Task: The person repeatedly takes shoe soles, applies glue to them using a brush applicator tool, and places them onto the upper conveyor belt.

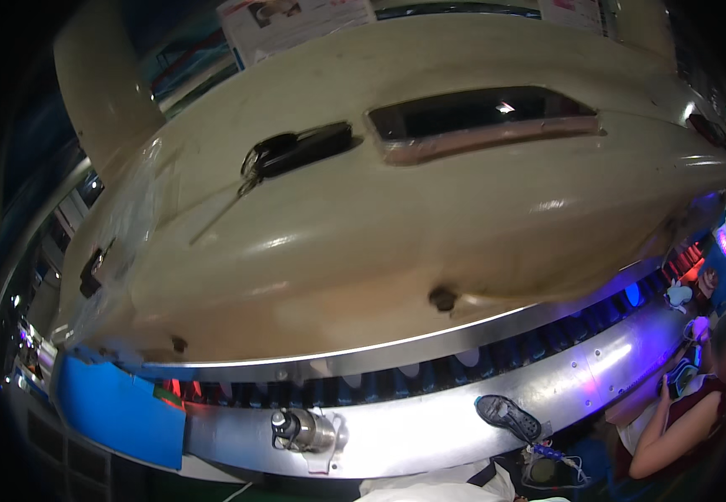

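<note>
Neither of my hands shows in the picture. At the bottom edge a white cloth [438,487] comes into view, with a dark strip at its right side. Just beyond it, a black shoe sole [509,417] lies on the metal edge of a conveyor [413,431]. A steel cylindrical fitting [302,430] is fixed to the same edge, farther left. Below the sole hangs a bundle of pale and blue cords [551,456], too unclear to name.
A large beige machine hood [354,243] spans the middle. On it lie a phone-like dark slab [488,117] and a black key holder with keys [304,151]. A blue panel [120,410] stands at left. At right, another person's arm [672,431] holds a blue-and-white item.
</note>
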{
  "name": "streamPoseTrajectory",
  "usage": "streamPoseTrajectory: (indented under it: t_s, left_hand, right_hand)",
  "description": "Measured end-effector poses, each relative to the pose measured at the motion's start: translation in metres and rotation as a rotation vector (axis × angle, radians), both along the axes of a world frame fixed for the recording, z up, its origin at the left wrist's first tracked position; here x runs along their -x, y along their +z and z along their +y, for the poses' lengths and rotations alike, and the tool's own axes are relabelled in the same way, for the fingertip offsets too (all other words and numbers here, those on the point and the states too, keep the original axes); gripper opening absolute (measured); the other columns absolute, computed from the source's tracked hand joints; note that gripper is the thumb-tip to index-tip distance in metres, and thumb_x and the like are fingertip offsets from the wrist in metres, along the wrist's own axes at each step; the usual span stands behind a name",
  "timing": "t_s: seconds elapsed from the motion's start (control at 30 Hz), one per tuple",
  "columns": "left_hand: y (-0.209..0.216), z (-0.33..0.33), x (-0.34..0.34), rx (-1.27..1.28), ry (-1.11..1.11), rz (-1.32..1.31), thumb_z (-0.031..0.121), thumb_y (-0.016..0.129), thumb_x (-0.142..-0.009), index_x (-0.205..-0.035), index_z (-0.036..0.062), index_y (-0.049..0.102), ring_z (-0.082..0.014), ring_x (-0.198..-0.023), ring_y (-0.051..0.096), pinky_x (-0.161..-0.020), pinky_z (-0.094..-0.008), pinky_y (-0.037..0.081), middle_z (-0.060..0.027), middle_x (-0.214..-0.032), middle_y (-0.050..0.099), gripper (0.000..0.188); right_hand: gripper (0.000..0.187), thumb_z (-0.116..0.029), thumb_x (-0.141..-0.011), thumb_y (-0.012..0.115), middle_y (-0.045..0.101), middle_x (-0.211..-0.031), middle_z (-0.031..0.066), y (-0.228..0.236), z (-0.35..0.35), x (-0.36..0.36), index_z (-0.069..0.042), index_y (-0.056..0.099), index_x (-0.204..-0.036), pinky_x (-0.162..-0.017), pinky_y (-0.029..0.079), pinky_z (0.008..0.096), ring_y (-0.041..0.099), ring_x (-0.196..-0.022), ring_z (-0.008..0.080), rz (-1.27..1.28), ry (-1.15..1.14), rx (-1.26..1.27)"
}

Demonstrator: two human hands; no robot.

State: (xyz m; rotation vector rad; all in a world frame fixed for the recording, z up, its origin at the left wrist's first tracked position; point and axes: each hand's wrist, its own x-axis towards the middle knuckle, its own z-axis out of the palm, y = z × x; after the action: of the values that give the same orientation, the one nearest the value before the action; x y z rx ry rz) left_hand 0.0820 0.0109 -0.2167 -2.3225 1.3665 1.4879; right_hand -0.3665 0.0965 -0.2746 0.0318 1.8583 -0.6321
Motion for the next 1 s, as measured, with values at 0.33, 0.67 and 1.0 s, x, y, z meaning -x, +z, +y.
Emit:
streamPoseTrajectory:
  t_s: [0.33,0.67,1.0]
  left_hand:
    - [-0.091,0.103,-0.001,-0.056,0.067,-0.009,0.052,0.045,-0.079,-0.108,-0.0034,0.055,-0.0333,-0.108,0.050,-0.090,-0.0381,0.040,-0.0237,-0.114,0.052,0.064]
    - [-0.078,0.159,-0.022,-0.203,-0.073,-0.116,0.053,0.046,-0.078,-0.108,-0.0033,0.055,-0.0332,-0.109,0.050,-0.090,-0.0382,0.040,-0.0236,-0.115,0.052,0.064]
    - [-0.042,0.020,-0.078,-0.049,-0.239,-0.138,0.046,0.051,-0.073,-0.108,-0.0002,0.057,-0.0346,-0.108,0.050,-0.090,-0.0389,0.040,-0.0229,-0.115,0.052,0.058]
  right_hand:
    - [0.056,-0.044,-0.086,0.043,0.055,-0.113,0.0127,-0.062,0.041,0.002,0.001,0.047,-0.119,-0.089,0.038,0.0364,0.052,-0.102,0.0256,0.024,0.046,0.043]
    - [0.056,-0.044,-0.086,0.043,0.055,-0.114,0.0126,-0.094,0.106,-0.003,0.001,0.047,-0.119,-0.089,0.038,0.0366,0.052,-0.103,0.0256,0.056,0.013,0.063]
    - [0.056,-0.045,-0.086,0.042,0.055,-0.114,0.0125,-0.069,0.127,-0.040,0.000,0.047,-0.119,-0.090,0.038,0.0368,0.051,-0.103,0.0256,0.090,-0.057,0.046]
